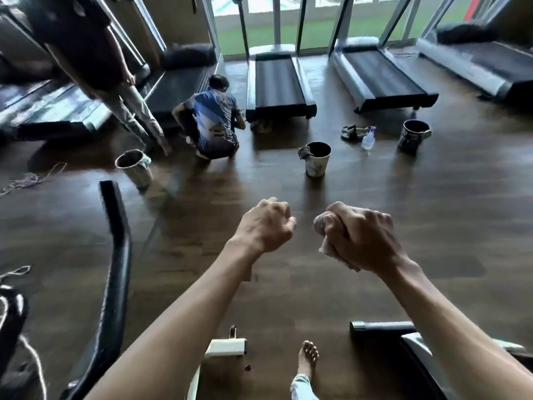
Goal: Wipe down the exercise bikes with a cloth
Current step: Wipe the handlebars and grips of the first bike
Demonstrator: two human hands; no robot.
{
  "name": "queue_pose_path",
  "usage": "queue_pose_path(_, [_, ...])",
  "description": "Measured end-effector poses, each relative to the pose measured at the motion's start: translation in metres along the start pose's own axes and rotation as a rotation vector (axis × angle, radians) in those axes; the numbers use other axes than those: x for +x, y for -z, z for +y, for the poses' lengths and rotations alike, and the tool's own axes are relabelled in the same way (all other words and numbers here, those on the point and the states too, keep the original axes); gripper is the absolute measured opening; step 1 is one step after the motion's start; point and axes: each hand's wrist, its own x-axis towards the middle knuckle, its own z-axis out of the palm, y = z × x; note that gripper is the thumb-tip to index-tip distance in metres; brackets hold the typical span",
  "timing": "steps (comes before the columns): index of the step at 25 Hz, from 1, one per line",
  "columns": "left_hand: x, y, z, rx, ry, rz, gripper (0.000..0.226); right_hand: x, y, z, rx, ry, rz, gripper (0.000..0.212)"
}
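Head view: right hand grips bunched cloth; left hand curled, empty.

Floor: dark brown wood-grain planks. Treadmill belts: black, with grey side rails. Crouching person's shirt: blue with pale diagonal stripes. Spray bottle: clear with a purple head. Bucket: pale, mottled outside, dark inside. Cloth in the right hand: pale grey-white. Bike handlebar: black.
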Motion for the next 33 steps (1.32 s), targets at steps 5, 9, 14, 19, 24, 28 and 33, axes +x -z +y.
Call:
queue_pose_path(5, [0.131, -0.001, 0.02, 0.017, -0.041, -0.042, 0.028, 0.084, -0.01, 0.077, -0.012, -0.086, 0.023, 0.045])
queue_pose_path(9, [0.222, -0.006, 0.043, 0.008, -0.111, -0.055, 0.027, 0.139, -0.002, 0.136, -0.042, -0.136, 0.064, 0.041])
queue_pose_path(14, [0.365, -0.026, 0.101, 0.02, -0.275, -0.112, 0.027, 0.202, 0.01, 0.236, -0.13, -0.288, 0.159, 0.036])
queue_pose_path(19, [0.499, -0.06, 0.19, 0.004, -0.533, -0.191, 0.02, 0.238, 0.034, 0.337, -0.238, -0.501, 0.269, 0.027])
queue_pose_path(24, [0.588, -0.109, 0.319, 0.065, -0.845, -0.317, 0.02, 0.225, 0.078, 0.433, -0.391, -0.716, 0.406, 0.033])
queue_pose_path(28, [0.624, -0.161, 0.428, 0.08, -1.045, -0.409, 0.018, 0.193, 0.116, 0.508, -0.478, -0.902, 0.475, 0.037])
queue_pose_path(33, [0.653, -0.221, 0.578, 0.036, -1.208, -0.491, 0.016, 0.154, 0.169, 0.61, -0.604, -1.066, 0.572, 0.036])
